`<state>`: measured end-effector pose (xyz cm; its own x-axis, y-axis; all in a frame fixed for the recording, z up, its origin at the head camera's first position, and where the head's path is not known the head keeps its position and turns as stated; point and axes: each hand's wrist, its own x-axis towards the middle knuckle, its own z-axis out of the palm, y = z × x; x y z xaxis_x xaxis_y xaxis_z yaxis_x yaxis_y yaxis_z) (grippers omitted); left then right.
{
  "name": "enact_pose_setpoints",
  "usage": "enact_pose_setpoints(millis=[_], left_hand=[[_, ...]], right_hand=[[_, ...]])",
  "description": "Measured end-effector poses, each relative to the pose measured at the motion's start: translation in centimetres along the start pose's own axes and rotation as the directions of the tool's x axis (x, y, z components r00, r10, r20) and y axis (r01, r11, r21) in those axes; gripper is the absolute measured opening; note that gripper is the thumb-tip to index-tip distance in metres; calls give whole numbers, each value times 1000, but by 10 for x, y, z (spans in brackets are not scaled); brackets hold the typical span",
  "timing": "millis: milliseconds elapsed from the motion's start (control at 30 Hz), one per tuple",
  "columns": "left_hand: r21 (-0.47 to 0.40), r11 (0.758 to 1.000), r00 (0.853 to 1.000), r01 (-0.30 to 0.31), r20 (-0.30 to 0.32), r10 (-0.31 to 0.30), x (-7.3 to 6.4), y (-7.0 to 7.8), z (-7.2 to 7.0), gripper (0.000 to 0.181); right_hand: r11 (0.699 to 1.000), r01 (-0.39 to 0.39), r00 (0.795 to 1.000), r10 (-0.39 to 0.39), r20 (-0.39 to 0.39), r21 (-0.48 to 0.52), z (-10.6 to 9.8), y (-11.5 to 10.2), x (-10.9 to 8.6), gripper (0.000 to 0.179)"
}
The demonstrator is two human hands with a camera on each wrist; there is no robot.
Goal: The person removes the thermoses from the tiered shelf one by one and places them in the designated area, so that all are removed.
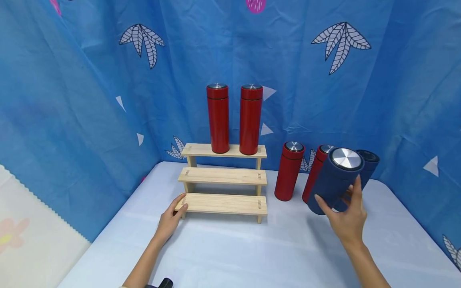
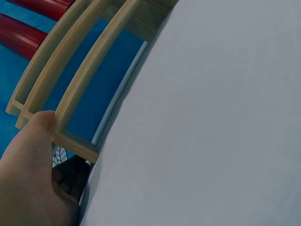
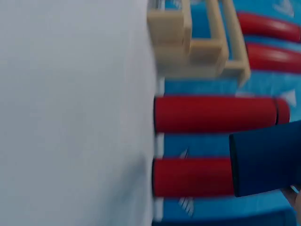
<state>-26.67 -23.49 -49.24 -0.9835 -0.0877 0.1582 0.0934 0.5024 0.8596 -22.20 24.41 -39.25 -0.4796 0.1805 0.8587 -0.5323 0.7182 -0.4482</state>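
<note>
Right grip (image 1: 347, 222) clasping the blue flask (image 1: 329, 180), tilted beyond the palm, clear of the bench (image 1: 237, 256); left grip (image 1: 171, 218) holding the wooden stand (image 1: 223, 203)

The head view is bright — soft shadows on the smooth white table (image 1: 223, 252), glare atop the dark-blue cylindrical bottle (image 1: 327, 184). Wrist views are dimmer: the right blurred, the left (lens distortion) bowing the pale wooden three-tier stand (image 2: 89, 63).
</note>
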Motion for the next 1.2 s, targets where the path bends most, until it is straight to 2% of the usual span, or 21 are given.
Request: enact_pose_setpoints(millis=[200, 433, 667, 867, 967, 1200], left_hand=[[15, 1000, 1000, -2, 1, 2, 0, 2, 0, 55], [30, 1000, 1000, -5, -5, 5, -1, 3, -2, 54], [33, 999, 1000, -7, -2, 7, 0, 1, -1, 53], [34, 999, 1000, -4, 1, 3, 0, 1, -1, 54], [33, 999, 1000, 1, 5, -1, 0, 2, -2, 55], [34, 999, 1000, 4, 5, -5, 0, 2, -2, 55]], right_hand=[[978, -160, 987, 154, -53, -131, -23, 33, -7, 107], [952, -251, 968, 241, -76, -177, -31, 66, -23, 112], [932, -294, 956, 283, -83, -211, -34, 82, -36, 112], [900, -379, 924, 359, -130, -216, -34, 86, -41, 108], [894, -385, 922, 361, -138, -231, -33, 87, -43, 108], [899, -350, 936, 327, -128, -262, -31, 91, -44, 109]])
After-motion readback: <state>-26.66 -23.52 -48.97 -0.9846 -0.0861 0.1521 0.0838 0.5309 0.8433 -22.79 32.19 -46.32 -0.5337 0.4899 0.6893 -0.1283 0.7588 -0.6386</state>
